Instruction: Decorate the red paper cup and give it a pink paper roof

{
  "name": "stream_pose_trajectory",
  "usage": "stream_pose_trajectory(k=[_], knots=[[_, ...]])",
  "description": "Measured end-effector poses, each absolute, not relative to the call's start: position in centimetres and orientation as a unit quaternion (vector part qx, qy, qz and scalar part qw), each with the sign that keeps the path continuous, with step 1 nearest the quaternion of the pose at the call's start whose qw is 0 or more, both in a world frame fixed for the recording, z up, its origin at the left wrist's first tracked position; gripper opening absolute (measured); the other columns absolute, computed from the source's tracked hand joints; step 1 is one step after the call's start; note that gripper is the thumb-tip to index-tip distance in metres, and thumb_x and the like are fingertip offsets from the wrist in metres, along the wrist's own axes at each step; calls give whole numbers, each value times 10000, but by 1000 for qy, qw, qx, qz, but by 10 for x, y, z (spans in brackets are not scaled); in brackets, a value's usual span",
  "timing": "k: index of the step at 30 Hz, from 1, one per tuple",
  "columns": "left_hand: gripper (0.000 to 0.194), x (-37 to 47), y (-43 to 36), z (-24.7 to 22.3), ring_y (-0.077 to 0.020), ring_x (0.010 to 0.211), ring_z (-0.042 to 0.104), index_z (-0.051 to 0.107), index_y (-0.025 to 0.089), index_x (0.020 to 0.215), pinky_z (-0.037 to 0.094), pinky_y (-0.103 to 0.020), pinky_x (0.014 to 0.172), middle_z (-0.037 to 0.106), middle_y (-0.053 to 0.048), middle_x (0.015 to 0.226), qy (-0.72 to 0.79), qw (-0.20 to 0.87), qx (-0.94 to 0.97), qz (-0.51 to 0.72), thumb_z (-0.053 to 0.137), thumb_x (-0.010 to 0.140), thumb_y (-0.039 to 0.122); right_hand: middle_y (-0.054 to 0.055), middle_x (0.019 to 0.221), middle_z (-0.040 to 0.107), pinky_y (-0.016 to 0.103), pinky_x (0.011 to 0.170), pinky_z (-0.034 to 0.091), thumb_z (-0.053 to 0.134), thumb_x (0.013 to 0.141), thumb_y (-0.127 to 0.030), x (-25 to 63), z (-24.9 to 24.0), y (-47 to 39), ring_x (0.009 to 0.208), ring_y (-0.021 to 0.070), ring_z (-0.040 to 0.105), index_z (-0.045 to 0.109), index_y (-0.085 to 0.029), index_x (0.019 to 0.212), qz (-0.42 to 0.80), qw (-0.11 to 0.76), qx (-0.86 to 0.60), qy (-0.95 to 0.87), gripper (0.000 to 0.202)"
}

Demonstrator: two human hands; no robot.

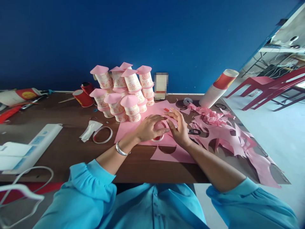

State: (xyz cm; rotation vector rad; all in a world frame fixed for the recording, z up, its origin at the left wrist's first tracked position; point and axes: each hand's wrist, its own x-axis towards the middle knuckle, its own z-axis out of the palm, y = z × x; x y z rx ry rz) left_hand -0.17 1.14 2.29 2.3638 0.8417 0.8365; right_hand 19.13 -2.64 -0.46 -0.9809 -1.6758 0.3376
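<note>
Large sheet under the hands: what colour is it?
The sheet is pink, seen best in the head view, the only one.

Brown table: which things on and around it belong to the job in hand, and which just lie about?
Likely the job:
round item between left hand and right hand
pink sheet
cone-roofed cups

Probably lying about:
pink scraps
blue-labelled white bar
red chair

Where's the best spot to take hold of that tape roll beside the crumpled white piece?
I'd take the tape roll by its near rim, from above: it lies flat with an open middle, so a thumb could go outside and a finger inside. That edge faces bare tabletop, while the crumpled white piece crowds its left.
</note>
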Motion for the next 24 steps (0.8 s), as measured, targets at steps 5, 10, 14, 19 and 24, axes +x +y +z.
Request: stream_pose_trajectory(k=[5,10,14,19,24], knots=[[390,-4,13,22,-303,1379,646,744,258,1284,483,-562,1201,736,-110,1417,294,214,872,327,758,944,446,141,1347,728,568,1144,549,508,1113,-375,191,-2,-29,1311,275,690,432,-263,1532,131,560,-416,-705,441],[303,0,12,19,-303,1395,635,782,245,1203,481,-551,1202,733,-120,1422,288,227,875,317,722,974,434,128,1334,723,542,1098,584,497,1114,-339,192,-5,-27,1260,266,704,448,-277,1539,116,562,-417,-705,432],[305,-1,14,15,-312,1359,658,786,238,1187,497,-546,1181,754,-125,1377,282,243,875,310,699,985,449,128,1322,726,532,1065,599,526,1104,-336,191,-10,-25,1229,269,711,465,-277,1534,111,563,-417,-704,439],[324,-2,17,10,-315,1340,669,773,251,1197,511,-543,1162,749,-125,1383,281,233,876,314,712,974,478,125,1307,734,558,1084,591,541,1098,-343,191,-8,-26,1240,278,713,455,-279,1532,115,563,-413,-706,447],[585,-7,17,17,-334,1362,647,630,239,1417,486,-572,1180,692,-162,1456,262,248,878,314,761,927,531,137,1378,716,581,1157,553,557,1093,-331,190,-1,-33,1319,284,694,392,-284,1573,130,545,-388,-732,510]])
